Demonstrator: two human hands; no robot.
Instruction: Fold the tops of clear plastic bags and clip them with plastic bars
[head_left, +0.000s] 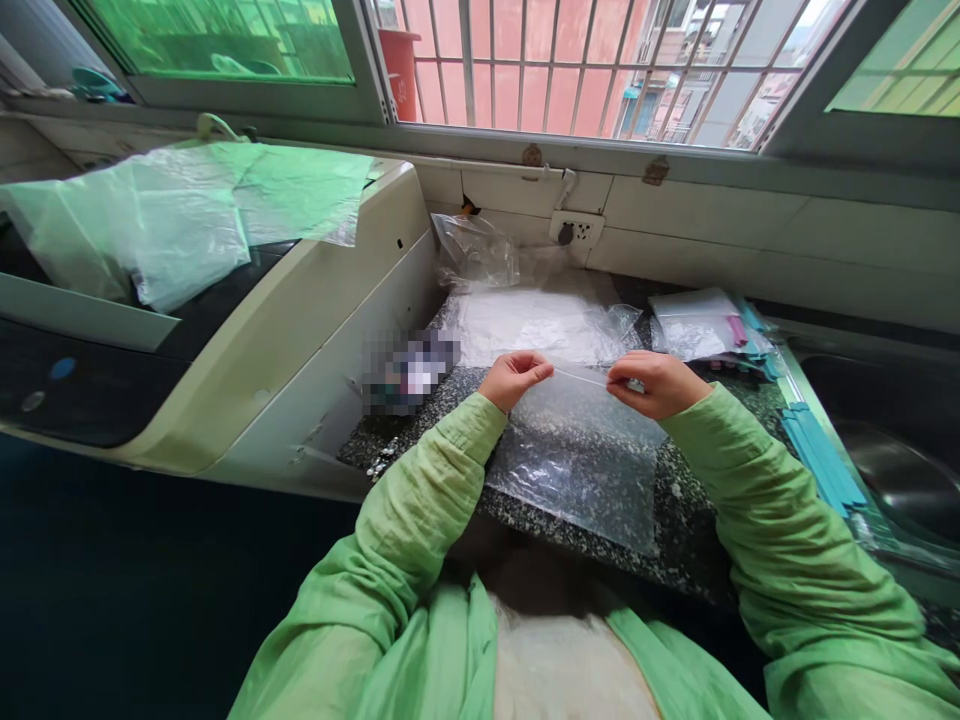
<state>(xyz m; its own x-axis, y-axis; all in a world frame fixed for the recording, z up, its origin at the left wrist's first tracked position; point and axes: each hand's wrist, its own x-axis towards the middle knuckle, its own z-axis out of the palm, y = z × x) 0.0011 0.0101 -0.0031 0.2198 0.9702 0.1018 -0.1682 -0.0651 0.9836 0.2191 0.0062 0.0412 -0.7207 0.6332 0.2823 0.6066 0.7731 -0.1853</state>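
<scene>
Speckled granite table (679, 545) under a barred window (570, 70), white appliance (300, 320) to the left, steel sink (892, 470) to the right. Clear plastic bag (577, 470) lies flat on the table right in front of the person, lower edge hanging slightly over the table's front edge.

Left hand (514, 378) and right hand (651, 384) both sit at the bag's top edge, well apart along it. Each has its fingers pressed together, pinching the thin top strip; strip looks taut between them.

Handling, my read: very light, thin, limp film with no stiffness of its own. Probably slick and clingy, and it would crease easily. It looks empty, though I can't be sure. Best hold is the top edge, which looks the firmest part; two pinch points spread apart keep it flat. A grab mid-panel would likely just bunch it.

Nearby: stack of more clear bags (697, 325) near the wall, turquoise strips (821, 460) beside the sink, crumpled film (480, 250) by the wall socket (574, 230), large plastic sheet (187, 215) on the appliance.
</scene>
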